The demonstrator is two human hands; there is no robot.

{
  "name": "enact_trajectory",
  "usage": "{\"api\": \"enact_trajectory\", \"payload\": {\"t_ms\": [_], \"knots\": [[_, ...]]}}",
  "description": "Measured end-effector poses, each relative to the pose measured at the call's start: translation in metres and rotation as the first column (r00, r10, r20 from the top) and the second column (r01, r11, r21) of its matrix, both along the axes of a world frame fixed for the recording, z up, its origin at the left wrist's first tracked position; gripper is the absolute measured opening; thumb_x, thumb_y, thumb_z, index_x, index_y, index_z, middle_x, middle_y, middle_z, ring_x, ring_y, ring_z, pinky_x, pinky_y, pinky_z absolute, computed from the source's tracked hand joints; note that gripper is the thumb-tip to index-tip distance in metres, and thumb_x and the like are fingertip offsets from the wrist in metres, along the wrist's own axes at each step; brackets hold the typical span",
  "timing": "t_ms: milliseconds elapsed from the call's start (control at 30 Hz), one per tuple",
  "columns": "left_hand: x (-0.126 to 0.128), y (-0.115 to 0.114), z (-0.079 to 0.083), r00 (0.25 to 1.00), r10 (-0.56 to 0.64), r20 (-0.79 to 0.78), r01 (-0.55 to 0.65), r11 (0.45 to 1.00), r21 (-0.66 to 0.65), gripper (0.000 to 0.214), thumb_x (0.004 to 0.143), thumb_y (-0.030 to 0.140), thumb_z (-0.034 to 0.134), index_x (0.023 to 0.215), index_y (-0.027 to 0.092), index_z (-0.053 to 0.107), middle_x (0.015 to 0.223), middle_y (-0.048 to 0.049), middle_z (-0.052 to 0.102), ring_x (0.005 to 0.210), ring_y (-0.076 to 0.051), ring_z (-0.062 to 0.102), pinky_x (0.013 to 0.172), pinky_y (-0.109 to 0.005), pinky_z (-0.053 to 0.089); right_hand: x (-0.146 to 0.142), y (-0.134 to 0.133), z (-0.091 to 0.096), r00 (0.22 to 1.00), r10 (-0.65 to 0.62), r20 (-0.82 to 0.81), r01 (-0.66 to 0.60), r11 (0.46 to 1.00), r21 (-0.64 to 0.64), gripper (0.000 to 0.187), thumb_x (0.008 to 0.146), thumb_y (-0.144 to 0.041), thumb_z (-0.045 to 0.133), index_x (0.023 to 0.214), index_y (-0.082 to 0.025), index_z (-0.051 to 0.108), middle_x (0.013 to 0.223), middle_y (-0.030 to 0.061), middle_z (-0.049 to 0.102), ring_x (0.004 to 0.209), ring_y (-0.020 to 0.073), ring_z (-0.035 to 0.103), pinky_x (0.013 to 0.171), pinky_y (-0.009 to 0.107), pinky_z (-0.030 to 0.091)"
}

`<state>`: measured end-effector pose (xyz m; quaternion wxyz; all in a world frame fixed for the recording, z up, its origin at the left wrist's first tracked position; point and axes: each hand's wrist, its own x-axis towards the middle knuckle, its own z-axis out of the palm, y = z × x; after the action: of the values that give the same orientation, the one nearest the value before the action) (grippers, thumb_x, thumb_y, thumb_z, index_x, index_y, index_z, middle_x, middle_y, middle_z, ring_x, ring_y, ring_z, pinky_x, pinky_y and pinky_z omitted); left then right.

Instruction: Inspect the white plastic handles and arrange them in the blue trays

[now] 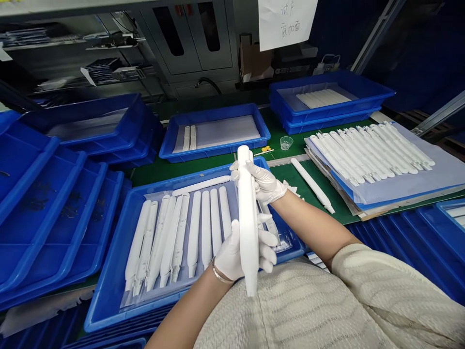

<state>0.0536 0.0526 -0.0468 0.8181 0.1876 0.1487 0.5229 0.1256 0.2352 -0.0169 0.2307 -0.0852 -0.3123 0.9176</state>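
Both my hands, in white gloves, hold a long white plastic housing [247,218] upright in front of my body. My left hand [232,249] is wrapped round its lower part, with fingertips showing on the right side. My right hand [264,184] grips it near the top; part of a second white piece shows behind the housing there. Below and to the left, a blue tray [109,271] holds several similar white housings [194,232] on a translucent sheet. Another white housing [312,185] lies on the green mat to the right.
Stacked blue trays [54,213] lean at the left. A blue tray [214,150] with two white pieces stands behind. At the right, many white housings [370,150] lie in a row on a sheet-covered stack. A clear cup [286,142] and small yellow items [266,149] sit mid-table.
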Motion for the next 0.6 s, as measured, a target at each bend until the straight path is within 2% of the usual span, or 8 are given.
{"api": "enact_trajectory", "payload": {"t_ms": [67, 133, 233, 333, 400, 500, 567, 600], "knots": [[-0.001, 0.000, -0.004, 0.998, 0.066, -0.021, -0.066, 0.998, -0.001, 0.064, 0.083, 0.073, 0.063, 0.121, 0.023, 0.066, 0.084, -0.0037, 0.075, 0.049, -0.013, 0.065, 0.040, -0.021, 0.051, -0.001, 0.001, -0.005, 0.999, -0.001, -0.043, -0.001, 1.000, -0.028, 0.027, 0.092, -0.041, 0.069, 0.097, -0.014, 0.065, 0.079, -0.0001, 0.068, 0.039, 0.0004, 0.024, 0.033, 0.010, 0.029], [-0.003, 0.000, -0.007, 0.995, 0.088, -0.047, -0.089, 0.996, -0.012, 0.063, 0.081, 0.073, 0.065, 0.115, 0.020, 0.067, 0.075, -0.0012, 0.070, 0.042, -0.010, 0.059, 0.035, -0.018, 0.047, 0.000, 0.004, -0.010, 0.997, -0.019, -0.071, 0.017, 1.000, -0.025, 0.023, 0.096, -0.036, 0.064, 0.099, -0.014, 0.064, 0.078, 0.0005, 0.068, 0.039, 0.0009, 0.028, 0.034, 0.010, 0.032], [-0.009, 0.003, -0.006, 0.993, 0.061, -0.104, -0.060, 0.998, 0.012, 0.061, 0.080, 0.071, 0.068, 0.111, 0.018, 0.065, 0.071, 0.0004, 0.067, 0.042, -0.009, 0.057, 0.036, -0.018, 0.047, 0.002, 0.010, -0.016, 0.997, -0.007, -0.072, 0.009, 1.000, 0.028, 0.020, 0.099, -0.031, 0.057, 0.104, -0.013, 0.063, 0.081, 0.0017, 0.069, 0.041, 0.0020, 0.034, 0.036, 0.012, 0.036], [-0.015, 0.008, 0.001, 0.960, 0.074, -0.270, -0.074, 0.997, 0.009, 0.059, 0.080, 0.066, 0.072, 0.112, 0.017, 0.062, 0.073, -0.0012, 0.068, 0.049, -0.014, 0.064, 0.042, -0.023, 0.053, 0.006, 0.013, -0.018, 0.999, 0.030, -0.025, -0.027, 0.996, 0.090, 0.023, 0.097, -0.034, 0.062, 0.111, -0.015, 0.062, 0.085, 0.0017, 0.070, 0.044, 0.0031, 0.040, 0.040, 0.013, 0.040], [-0.019, 0.012, 0.007, 0.888, 0.090, -0.451, -0.120, 0.992, -0.038, 0.056, 0.081, 0.061, 0.075, 0.109, 0.016, 0.060, 0.074, -0.0030, 0.069, 0.054, -0.018, 0.068, 0.046, -0.026, 0.055, 0.008, 0.011, -0.017, 0.999, 0.013, 0.036, -0.018, 0.989, 0.149, 0.028, 0.091, -0.041, 0.069, 0.103, -0.016, 0.063, 0.078, -0.0004, 0.066, 0.046, 0.0039, 0.041, 0.041, 0.015, 0.039], [-0.025, 0.019, 0.013, 0.675, 0.134, -0.725, -0.264, 0.962, -0.067, 0.049, 0.079, 0.053, 0.079, 0.104, 0.016, 0.058, 0.073, -0.0036, 0.069, 0.057, -0.020, 0.069, 0.048, -0.028, 0.055, 0.011, 0.003, -0.016, 0.983, -0.057, 0.176, 0.003, 0.956, 0.294, 0.037, 0.086, -0.052, 0.073, 0.090, -0.017, 0.062, 0.068, -0.0022, 0.058, 0.049, 0.0068, 0.043, 0.042, 0.018, 0.035], [-0.026, 0.023, 0.015, 0.553, 0.173, -0.815, -0.335, 0.942, -0.027, 0.048, 0.075, 0.047, 0.083, 0.102, 0.016, 0.058, 0.070, -0.0018, 0.068, 0.057, -0.019, 0.067, 0.050, -0.029, 0.054, 0.013, -0.005, -0.014, 0.954, -0.107, 0.280, -0.014, 0.917, 0.399, 0.038, 0.083, -0.052, 0.076, 0.090, -0.018, 0.061, 0.068, -0.0027, 0.055, 0.052, 0.0080, 0.044, 0.042, 0.020, 0.032], [-0.026, 0.025, 0.015, 0.524, 0.189, -0.831, -0.354, 0.935, -0.010, 0.048, 0.073, 0.045, 0.084, 0.101, 0.016, 0.059, 0.069, -0.0007, 0.067, 0.056, -0.019, 0.066, 0.051, -0.029, 0.054, 0.013, -0.008, -0.012, 0.937, -0.137, 0.323, -0.019, 0.899, 0.438, 0.037, 0.081, -0.049, 0.078, 0.090, -0.018, 0.060, 0.068, -0.0030, 0.054, 0.052, 0.0081, 0.043, 0.042, 0.020, 0.031]]}}
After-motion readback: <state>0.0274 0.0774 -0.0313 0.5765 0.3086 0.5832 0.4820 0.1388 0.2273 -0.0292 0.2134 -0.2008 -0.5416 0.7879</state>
